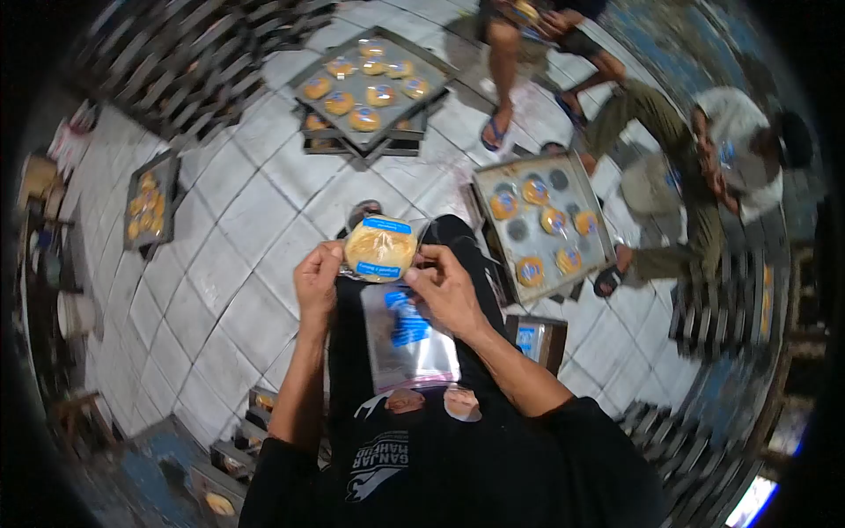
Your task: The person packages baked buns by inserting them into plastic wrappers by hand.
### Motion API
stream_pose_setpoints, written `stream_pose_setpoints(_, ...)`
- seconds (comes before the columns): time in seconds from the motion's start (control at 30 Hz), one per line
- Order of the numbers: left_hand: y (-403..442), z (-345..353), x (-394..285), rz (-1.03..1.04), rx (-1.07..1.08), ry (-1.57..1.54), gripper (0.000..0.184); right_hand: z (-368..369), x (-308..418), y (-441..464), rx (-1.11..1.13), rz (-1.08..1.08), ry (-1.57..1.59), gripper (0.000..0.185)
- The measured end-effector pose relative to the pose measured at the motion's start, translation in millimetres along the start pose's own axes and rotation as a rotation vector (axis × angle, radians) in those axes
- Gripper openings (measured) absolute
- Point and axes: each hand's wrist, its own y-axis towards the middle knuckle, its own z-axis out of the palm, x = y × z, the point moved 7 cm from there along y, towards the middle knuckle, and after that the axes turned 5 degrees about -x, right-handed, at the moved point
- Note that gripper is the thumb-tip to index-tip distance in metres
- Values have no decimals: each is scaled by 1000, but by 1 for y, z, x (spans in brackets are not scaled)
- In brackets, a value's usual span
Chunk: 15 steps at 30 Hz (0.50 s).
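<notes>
Between my two hands is a round golden bun [382, 249] in a clear plastic bag with blue printed labels. My left hand [317, 277] pinches the bag at its left edge. On the opposite side, the thumb and fingers of my right hand [444, 286] grip the bag's right edge. Below the bun, a stack of clear plastic bags [412, 343] with blue print lies across my lap, close to my right wrist.
Metal trays [304, 90] with wrapped buns are stacked ahead; another tray [598, 251] stands at right. A smaller tray [167, 202] lies left. A box [553, 339] sits by my right leg. Two people sit ahead right, one in a white shirt [735, 119], both handling things.
</notes>
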Motion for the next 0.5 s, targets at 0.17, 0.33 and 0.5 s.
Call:
stream_pose_setpoints(0.17, 5, 70, -36, 183, 203, 117, 20, -46, 23, -2, -46, -169, 135, 53)
stream_pose_setpoints(0.33, 12, 27, -43, 209, 7, 357, 34, -191, -39, 21, -615, -332, -730, 64)
stream_pose_setpoints(0.5, -11, -85, -109, 376, -198, 531, 36, -276, -193, 11, -505, 80, -909, 70)
